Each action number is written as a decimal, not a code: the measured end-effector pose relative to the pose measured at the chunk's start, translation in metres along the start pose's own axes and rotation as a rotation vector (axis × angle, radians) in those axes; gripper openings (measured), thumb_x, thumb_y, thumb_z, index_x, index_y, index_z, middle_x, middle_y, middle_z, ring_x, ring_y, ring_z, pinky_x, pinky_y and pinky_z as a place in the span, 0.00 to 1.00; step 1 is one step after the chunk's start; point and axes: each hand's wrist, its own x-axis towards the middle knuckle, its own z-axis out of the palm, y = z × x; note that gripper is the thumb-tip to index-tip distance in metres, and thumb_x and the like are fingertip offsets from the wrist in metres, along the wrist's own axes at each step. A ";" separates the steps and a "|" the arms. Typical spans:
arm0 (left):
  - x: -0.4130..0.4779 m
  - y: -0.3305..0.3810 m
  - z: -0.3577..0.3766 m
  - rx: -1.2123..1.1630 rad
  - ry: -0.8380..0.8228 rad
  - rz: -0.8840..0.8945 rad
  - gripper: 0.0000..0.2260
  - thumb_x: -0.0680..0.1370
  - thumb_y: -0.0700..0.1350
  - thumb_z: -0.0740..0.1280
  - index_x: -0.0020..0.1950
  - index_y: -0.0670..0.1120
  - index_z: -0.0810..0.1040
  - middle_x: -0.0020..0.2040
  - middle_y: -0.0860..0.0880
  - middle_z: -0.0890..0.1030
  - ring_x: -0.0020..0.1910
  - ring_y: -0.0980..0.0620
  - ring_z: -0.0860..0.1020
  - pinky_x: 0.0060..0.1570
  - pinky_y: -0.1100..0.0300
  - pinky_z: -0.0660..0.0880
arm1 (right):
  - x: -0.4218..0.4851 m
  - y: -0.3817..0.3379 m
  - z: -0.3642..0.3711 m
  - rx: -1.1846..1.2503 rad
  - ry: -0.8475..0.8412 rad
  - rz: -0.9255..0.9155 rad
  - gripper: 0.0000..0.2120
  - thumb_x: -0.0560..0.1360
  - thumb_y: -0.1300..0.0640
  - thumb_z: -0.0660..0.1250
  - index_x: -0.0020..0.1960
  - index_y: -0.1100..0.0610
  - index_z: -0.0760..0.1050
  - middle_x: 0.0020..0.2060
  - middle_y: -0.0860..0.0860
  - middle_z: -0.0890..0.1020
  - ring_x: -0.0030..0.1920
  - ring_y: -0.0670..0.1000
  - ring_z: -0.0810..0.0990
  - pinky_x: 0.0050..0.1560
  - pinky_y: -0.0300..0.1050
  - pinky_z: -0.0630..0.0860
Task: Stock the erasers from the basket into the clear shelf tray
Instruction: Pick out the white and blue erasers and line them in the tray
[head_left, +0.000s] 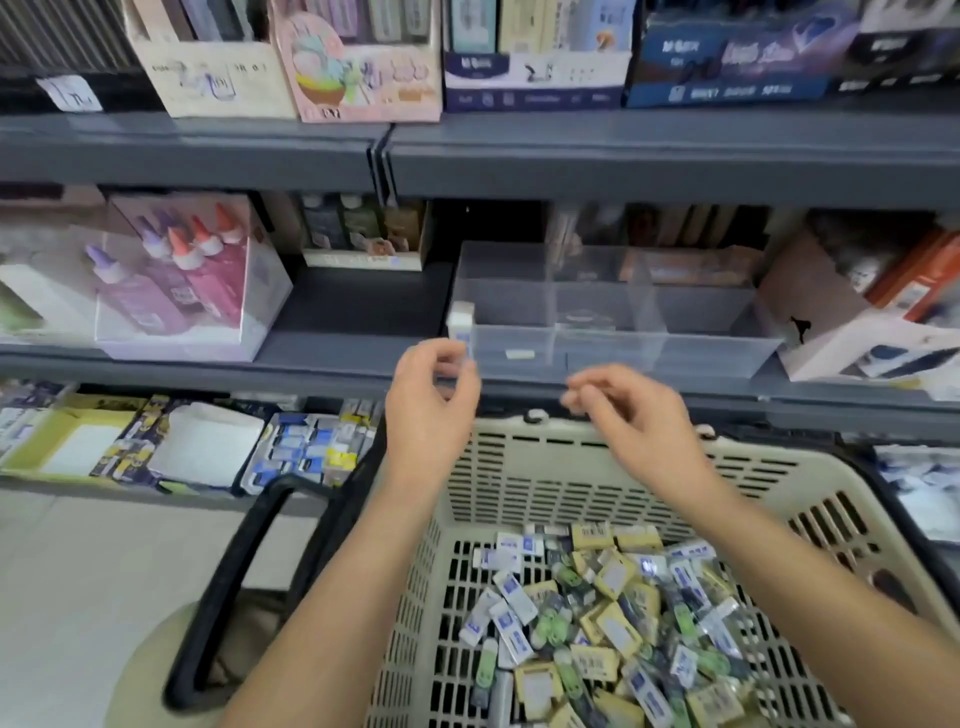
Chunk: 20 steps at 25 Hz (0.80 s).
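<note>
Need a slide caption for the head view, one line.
Left hand pinches an eraser at the left corner of the clear tray; right hand hovers empty above the basket.

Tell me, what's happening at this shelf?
A person is stocking a shop shelf. Their left hand pinches a white eraser at the left corner of the clear tray, which looks nearly empty. The right hand hovers loosely curled, holding nothing. The basket below holds many more erasers.

Blur smears the fingertips of the left hand (431, 410) by the eraser (461, 325); grip unclear. The basket (545, 467) runs off the bottom edge.
</note>
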 end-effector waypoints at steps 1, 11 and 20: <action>-0.016 0.000 0.007 0.020 -0.069 0.031 0.04 0.75 0.43 0.65 0.48 0.48 0.79 0.44 0.55 0.79 0.41 0.67 0.76 0.39 0.77 0.69 | -0.022 0.016 0.001 -0.010 -0.068 0.060 0.06 0.75 0.48 0.61 0.46 0.38 0.74 0.41 0.36 0.82 0.43 0.38 0.81 0.45 0.31 0.77; -0.104 -0.113 0.037 0.412 -0.739 -0.681 0.14 0.76 0.39 0.66 0.61 0.41 0.75 0.60 0.43 0.77 0.56 0.49 0.76 0.54 0.60 0.72 | -0.100 0.108 0.076 -0.457 -0.608 0.199 0.13 0.77 0.55 0.61 0.59 0.55 0.76 0.54 0.52 0.82 0.52 0.51 0.80 0.54 0.47 0.77; -0.122 -0.130 0.052 0.602 -0.960 -0.611 0.15 0.78 0.39 0.63 0.65 0.43 0.72 0.55 0.45 0.78 0.51 0.48 0.78 0.51 0.56 0.77 | -0.103 0.109 0.107 -0.717 -0.683 0.261 0.14 0.74 0.45 0.64 0.53 0.53 0.75 0.54 0.52 0.77 0.58 0.53 0.72 0.56 0.48 0.68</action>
